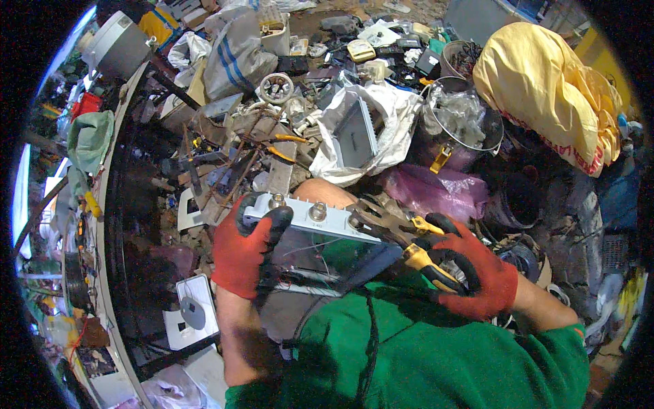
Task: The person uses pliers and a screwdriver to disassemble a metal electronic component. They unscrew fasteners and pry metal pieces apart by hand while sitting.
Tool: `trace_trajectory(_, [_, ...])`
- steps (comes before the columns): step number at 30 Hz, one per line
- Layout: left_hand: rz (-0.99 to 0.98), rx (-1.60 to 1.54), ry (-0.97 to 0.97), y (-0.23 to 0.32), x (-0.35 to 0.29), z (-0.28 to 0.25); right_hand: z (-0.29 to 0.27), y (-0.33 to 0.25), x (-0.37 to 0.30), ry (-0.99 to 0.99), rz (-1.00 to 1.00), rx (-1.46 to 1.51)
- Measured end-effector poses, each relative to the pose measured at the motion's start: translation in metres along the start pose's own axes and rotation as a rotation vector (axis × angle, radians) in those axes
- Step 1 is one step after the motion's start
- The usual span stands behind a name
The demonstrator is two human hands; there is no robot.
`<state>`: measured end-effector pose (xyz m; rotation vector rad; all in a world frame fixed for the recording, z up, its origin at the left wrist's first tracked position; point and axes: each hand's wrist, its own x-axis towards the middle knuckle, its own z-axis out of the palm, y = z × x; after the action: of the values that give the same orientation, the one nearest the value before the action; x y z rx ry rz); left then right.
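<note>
My left hand (244,255), in a red glove with dark fingers, is closed on the left end of a grey metal electronics housing (298,207). The housing is tilted in front of my chest, and its front panel carries round metal connectors (317,212). Its dark lower side shows a thin wire. In a matching glove, my right hand (480,273) grips pliers (392,230) with yellow and black handles. Their jaws are at the connector near the panel's right end; whether they bite on it I cannot tell.
Beyond the housing stands a white sack (402,112) with a grey panel (356,136) in it. Right of it are a metal bucket (458,151) with clear plastic and a big yellow sack (545,85). Orange-handled cutters (281,154) lie among scrap. A white plate (197,307) lies at left.
</note>
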<state>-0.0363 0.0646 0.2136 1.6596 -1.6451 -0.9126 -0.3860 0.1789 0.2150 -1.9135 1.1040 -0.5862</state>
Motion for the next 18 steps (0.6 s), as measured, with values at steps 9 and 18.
trace_trajectory(9, [0.098,0.255,-0.066,0.005,0.000,0.008,-0.032,-0.032,-0.001,-0.195,0.137,-0.146])
trace_trajectory(18, [0.154,0.232,0.026,0.002,0.025,0.009,-0.020,-0.003,-0.001,-0.145,0.312,0.344])
